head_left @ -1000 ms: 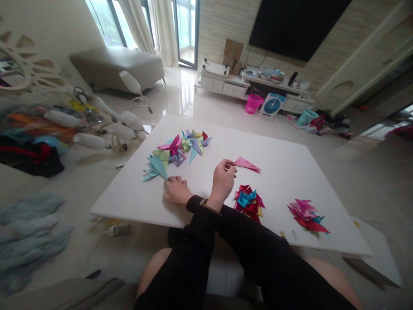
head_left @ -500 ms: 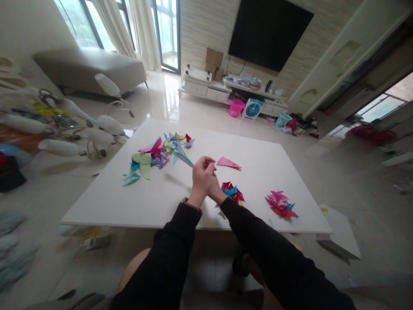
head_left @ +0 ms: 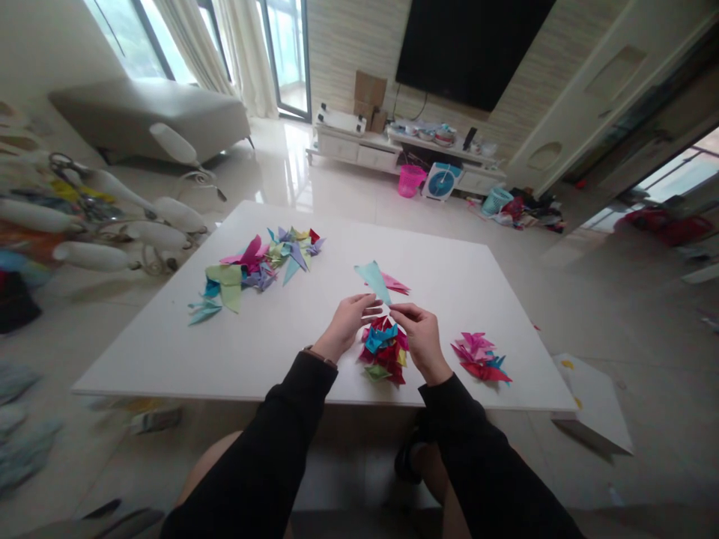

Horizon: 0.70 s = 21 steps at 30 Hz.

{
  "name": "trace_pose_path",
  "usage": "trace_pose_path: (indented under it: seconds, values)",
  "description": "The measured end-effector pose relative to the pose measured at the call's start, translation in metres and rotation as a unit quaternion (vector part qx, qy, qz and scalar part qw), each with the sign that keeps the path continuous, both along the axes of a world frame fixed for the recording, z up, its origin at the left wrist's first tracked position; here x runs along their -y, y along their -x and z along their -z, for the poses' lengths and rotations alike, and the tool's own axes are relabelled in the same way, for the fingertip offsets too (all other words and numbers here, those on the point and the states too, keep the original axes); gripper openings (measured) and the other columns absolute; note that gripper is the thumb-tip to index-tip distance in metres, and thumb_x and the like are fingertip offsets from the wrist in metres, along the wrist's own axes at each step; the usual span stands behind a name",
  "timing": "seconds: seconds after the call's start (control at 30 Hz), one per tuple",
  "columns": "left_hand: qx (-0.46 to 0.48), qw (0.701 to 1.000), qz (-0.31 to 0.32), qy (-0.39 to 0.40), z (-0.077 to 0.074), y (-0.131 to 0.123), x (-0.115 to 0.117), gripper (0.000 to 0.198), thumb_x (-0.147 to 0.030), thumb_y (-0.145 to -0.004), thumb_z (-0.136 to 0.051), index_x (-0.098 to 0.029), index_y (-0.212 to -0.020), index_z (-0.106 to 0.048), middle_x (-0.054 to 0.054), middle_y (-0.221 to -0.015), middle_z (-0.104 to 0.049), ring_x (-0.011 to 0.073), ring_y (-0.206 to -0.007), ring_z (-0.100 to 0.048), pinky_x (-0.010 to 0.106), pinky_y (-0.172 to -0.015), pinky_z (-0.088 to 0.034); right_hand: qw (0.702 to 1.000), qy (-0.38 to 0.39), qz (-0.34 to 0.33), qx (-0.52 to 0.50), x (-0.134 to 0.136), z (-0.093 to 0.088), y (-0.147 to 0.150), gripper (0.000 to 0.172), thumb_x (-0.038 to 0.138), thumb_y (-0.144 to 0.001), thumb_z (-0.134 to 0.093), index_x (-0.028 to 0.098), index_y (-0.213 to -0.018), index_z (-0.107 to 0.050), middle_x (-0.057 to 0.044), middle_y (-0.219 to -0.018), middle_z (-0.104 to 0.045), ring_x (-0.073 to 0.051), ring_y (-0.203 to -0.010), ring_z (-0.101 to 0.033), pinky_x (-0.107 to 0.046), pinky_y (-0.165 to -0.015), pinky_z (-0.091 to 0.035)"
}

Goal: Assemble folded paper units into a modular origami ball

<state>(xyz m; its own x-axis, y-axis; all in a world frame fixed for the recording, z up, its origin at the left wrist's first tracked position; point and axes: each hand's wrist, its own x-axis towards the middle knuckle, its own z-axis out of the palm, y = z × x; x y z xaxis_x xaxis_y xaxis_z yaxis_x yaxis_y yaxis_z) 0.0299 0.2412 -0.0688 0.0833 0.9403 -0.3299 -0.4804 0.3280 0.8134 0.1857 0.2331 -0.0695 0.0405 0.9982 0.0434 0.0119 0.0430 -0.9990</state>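
Observation:
Above the white table, both my hands hold a light teal folded paper triangle by its lower tip. My left hand pinches it from the left and my right hand from the right. Just behind the triangle a pink folded paper lies flat on the table. Below my hands sits a small pile of folded red, blue and green pieces. A second pile of pink and red folded pieces lies to the right of my right hand.
A spread of loose coloured papers lies at the table's far left. White lamp parts lie on the floor to the left. A white board lies on the floor by the table's right corner. Behind are a sofa, a TV unit and a pink basket.
My arms were crossed, with my right hand at the left paper spread. It brought a teal piece over, the arms uncrossed, and both hands now hold it above the red pile.

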Motion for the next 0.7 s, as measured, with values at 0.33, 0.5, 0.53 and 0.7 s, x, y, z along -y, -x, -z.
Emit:
trace_pose_path:
  seconds: [0.33,0.5,0.53,0.7]
  values:
    - [0.067,0.986,-0.155,0.015,0.01,-0.017,-0.025,0.038,-0.031,-0.063,-0.086,-0.017,-0.085,-0.059,0.001,-0.082,-0.067,0.0095,-0.068,-0.059,0.028,-0.074,-0.047,0.999,0.044,0.018,0.007,-0.015,0.002,-0.035,0.012,0.025,-0.064,-0.079,0.019,-0.074,-0.079,-0.003,-0.074,-0.075,-0.018,-0.073,-0.065,-0.032,-0.074,-0.05]
    - [0.061,0.986,-0.157,-0.008,0.014,-0.022,-0.022,0.041,-0.028,-0.057,-0.089,-0.015,-0.084,-0.061,0.002,-0.084,-0.069,0.0105,-0.073,-0.062,0.028,-0.076,-0.048,0.999,0.03,0.04,-0.018,-0.016,0.004,-0.051,0.013,0.025,-0.064,-0.08,0.019,-0.074,-0.075,0.0,-0.068,-0.071,-0.015,-0.068,-0.062,-0.03,-0.069,-0.048]
    - [0.059,0.986,-0.154,-0.013,0.015,-0.022,-0.021,0.042,-0.029,-0.056,-0.09,-0.015,-0.084,-0.062,0.002,-0.085,-0.069,0.0104,-0.073,-0.062,0.027,-0.076,-0.049,0.998,0.031,0.04,-0.026,-0.016,0.004,-0.053,0.013,0.025,-0.064,-0.08,0.018,-0.073,-0.073,0.0,-0.067,-0.07,-0.015,-0.067,-0.061,-0.03,-0.067,-0.047]
    - [0.042,0.989,-0.138,-0.017,0.014,-0.02,-0.016,0.044,-0.031,-0.054,-0.092,-0.014,-0.084,-0.064,0.002,-0.081,-0.069,0.0096,-0.069,-0.062,0.026,-0.074,-0.05,0.996,0.033,0.056,-0.06,-0.014,0.005,-0.054,0.018,0.025,-0.062,-0.081,0.018,-0.074,-0.07,0.001,-0.065,-0.068,-0.015,-0.066,-0.062,-0.029,-0.066,-0.047]
